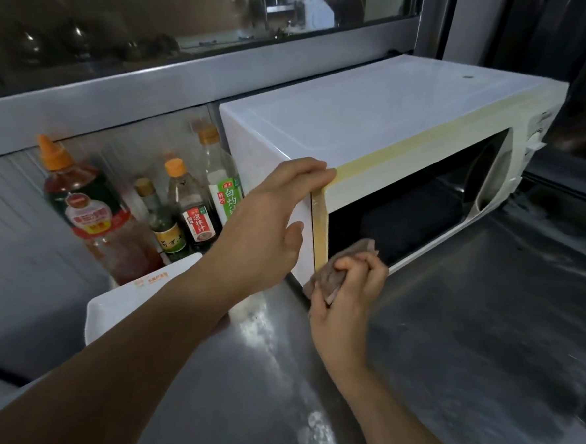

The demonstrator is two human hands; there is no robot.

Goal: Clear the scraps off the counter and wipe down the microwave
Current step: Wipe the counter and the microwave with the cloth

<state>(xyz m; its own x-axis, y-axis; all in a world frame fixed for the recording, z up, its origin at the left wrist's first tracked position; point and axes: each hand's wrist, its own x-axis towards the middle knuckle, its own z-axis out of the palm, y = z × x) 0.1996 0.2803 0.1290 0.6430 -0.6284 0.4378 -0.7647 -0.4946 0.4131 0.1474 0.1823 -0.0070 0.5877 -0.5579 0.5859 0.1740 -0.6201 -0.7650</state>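
Note:
A white microwave (364, 121) with yellowed front trim stands on the steel counter (463, 331). Its dark door window faces me. My left hand (271, 223) rests on the microwave's upper left front corner, fingers over the top edge and thumb on the side panel. My right hand (350, 287) is closed on a crumpled pinkish-grey cloth (329, 278), pressed at the lower left corner of the microwave front, against the yellowed strip.
Several sauce bottles (188, 207) stand left of the microwave against the back wall, the biggest with an orange cap (88, 207). A white rectangular tray (125, 307) sits under my left forearm. A window ledge runs behind. The counter stretches right and toward me.

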